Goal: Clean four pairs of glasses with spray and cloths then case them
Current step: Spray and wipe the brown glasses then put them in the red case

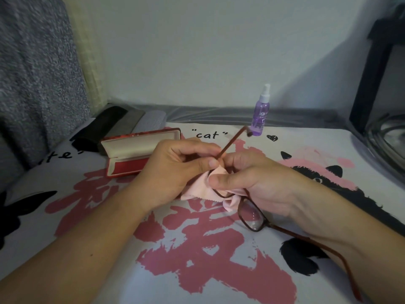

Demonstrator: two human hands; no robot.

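Pink cloth [205, 186] pinched round one lens by the right hand [252, 178], left hand [177, 165] gripping the glasses [252, 216] at the hinge — rub gently, supporting the frame.

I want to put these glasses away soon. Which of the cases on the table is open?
The red case, nearest the left hand, stands open with its cream lining showing. The black, grey and silver cases behind it are closed.

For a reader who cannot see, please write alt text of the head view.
Two hands wipe brown-framed glasses with a pink cloth above a cat-print sheet. Behind them lie an open red case and a standing purple spray bottle.
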